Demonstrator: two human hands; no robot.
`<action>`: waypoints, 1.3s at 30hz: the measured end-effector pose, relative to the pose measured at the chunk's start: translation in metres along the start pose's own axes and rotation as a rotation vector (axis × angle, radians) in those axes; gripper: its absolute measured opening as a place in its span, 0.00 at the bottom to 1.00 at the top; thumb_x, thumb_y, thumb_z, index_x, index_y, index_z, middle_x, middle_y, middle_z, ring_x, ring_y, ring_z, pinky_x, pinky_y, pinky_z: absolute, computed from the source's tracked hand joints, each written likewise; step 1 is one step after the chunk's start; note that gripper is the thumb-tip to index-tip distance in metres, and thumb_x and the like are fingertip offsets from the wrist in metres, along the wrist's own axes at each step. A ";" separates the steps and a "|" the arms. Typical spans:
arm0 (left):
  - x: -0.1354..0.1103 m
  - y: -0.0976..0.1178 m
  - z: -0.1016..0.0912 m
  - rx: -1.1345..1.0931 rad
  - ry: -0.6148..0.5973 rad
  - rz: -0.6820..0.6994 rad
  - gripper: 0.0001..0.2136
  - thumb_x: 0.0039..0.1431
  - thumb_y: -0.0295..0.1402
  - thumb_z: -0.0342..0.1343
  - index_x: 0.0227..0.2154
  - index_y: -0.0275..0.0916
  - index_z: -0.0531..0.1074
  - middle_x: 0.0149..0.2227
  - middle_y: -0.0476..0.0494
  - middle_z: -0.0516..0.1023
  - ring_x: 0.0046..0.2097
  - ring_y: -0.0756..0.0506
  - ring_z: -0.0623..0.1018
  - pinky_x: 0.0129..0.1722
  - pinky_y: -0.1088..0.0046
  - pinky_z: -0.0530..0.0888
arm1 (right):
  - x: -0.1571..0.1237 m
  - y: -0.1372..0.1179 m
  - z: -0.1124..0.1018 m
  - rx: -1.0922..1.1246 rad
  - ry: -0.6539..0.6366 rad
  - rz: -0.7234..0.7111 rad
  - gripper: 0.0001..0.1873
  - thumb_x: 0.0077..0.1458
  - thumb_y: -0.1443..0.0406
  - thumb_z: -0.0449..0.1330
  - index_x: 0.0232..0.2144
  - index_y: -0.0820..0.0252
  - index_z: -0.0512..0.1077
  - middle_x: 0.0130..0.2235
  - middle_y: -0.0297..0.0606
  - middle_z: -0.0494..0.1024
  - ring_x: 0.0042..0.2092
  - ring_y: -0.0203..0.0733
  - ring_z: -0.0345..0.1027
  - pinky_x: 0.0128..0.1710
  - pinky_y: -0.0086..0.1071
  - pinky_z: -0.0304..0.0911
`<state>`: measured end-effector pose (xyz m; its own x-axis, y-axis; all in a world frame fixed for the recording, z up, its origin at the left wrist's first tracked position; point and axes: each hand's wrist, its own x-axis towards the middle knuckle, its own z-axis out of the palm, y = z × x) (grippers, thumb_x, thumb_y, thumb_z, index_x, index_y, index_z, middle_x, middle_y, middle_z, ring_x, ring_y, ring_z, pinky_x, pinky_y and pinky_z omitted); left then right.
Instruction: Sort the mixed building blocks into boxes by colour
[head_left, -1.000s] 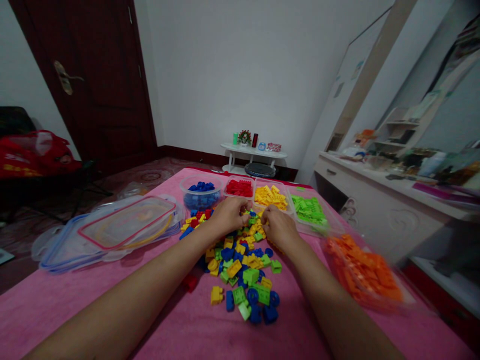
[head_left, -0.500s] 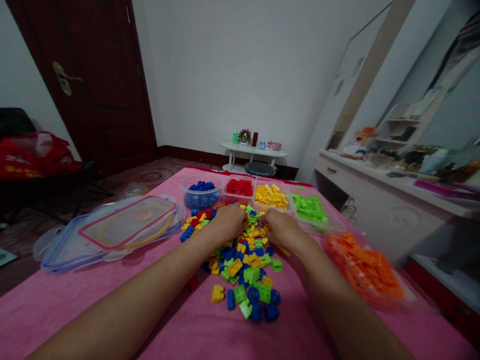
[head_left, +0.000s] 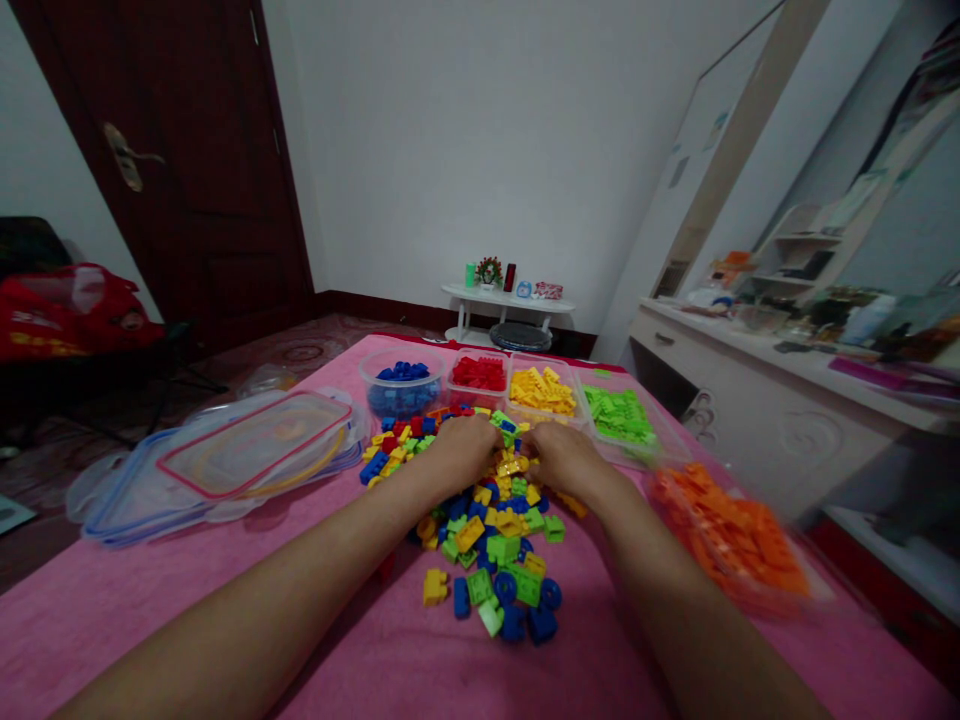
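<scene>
A heap of mixed toy building bricks (head_left: 506, 522) in yellow, blue, green and red lies on the pink cloth (head_left: 375, 650). My left hand (head_left: 469, 445) reaches into its far part, fingers curled downward among the bricks. Close by on the right, my right hand (head_left: 556, 452) is also closed, its fingertips bent toward the left hand over yellow bricks. Whatever the fingers hold is hidden behind the hands. Beyond them stand a round tub of blue bricks (head_left: 401, 400), a box of red bricks (head_left: 478, 376) and a box of yellow bricks (head_left: 543, 391).
To the right are a box of green bricks (head_left: 619, 415) and a blurred clear box of orange bricks (head_left: 739, 540). Stacked clear lids (head_left: 255, 450) with coloured rims lie at the left. A white dresser (head_left: 750, 380) flanks the table's right side.
My left hand has shifted slightly right and down within the heap. My right hand has stayed nearly in place. The containers have not moved.
</scene>
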<state>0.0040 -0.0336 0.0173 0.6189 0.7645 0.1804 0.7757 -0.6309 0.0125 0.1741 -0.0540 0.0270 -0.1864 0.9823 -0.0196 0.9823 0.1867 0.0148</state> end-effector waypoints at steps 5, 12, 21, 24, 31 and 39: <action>0.002 -0.004 -0.003 -0.165 0.044 -0.096 0.13 0.51 0.35 0.56 0.39 0.42 0.78 0.37 0.39 0.79 0.38 0.40 0.77 0.34 0.70 0.69 | 0.000 0.014 -0.007 0.113 0.010 0.002 0.18 0.36 0.63 0.68 0.35 0.56 0.75 0.35 0.35 0.76 0.36 0.39 0.68 0.31 0.27 0.56; 0.012 -0.017 0.002 -0.700 0.090 -0.022 0.15 0.50 0.41 0.57 0.35 0.36 0.79 0.27 0.48 0.77 0.29 0.49 0.72 0.26 0.79 0.62 | -0.003 0.004 -0.018 0.557 0.228 -0.116 0.20 0.47 0.61 0.62 0.45 0.58 0.74 0.33 0.36 0.77 0.29 0.35 0.68 0.28 0.26 0.60; 0.013 -0.013 -0.003 -1.386 0.077 -0.246 0.22 0.42 0.47 0.63 0.34 0.32 0.77 0.19 0.53 0.64 0.20 0.57 0.58 0.19 0.81 0.53 | 0.001 0.001 -0.013 1.179 0.183 0.080 0.16 0.47 0.60 0.61 0.39 0.62 0.73 0.16 0.29 0.70 0.17 0.33 0.64 0.18 0.25 0.63; 0.012 -0.012 -0.009 -1.666 0.031 -0.303 0.23 0.40 0.43 0.65 0.36 0.31 0.75 0.19 0.56 0.59 0.19 0.59 0.56 0.18 0.83 0.50 | -0.001 0.005 -0.017 1.433 0.123 0.147 0.14 0.45 0.63 0.63 0.36 0.61 0.71 0.17 0.29 0.70 0.18 0.31 0.64 0.18 0.23 0.64; 0.010 -0.017 -0.008 -1.678 -0.104 -0.380 0.18 0.42 0.40 0.64 0.34 0.33 0.72 0.20 0.55 0.62 0.17 0.60 0.56 0.16 0.84 0.46 | -0.001 0.016 -0.018 1.651 0.022 0.169 0.12 0.45 0.68 0.64 0.34 0.61 0.69 0.21 0.29 0.71 0.19 0.28 0.64 0.17 0.19 0.63; 0.010 -0.010 -0.009 -1.760 -0.188 -0.420 0.14 0.52 0.39 0.60 0.35 0.33 0.69 0.23 0.51 0.68 0.19 0.58 0.64 0.16 0.86 0.57 | 0.024 0.036 -0.001 1.568 0.653 0.190 0.27 0.48 0.63 0.61 0.51 0.56 0.63 0.49 0.41 0.71 0.43 0.38 0.73 0.40 0.29 0.71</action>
<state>0.0014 -0.0205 0.0283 0.5391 0.8163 -0.2073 -0.0771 0.2930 0.9530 0.2046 -0.0236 0.0279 0.3425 0.9047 0.2535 -0.0086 0.2728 -0.9620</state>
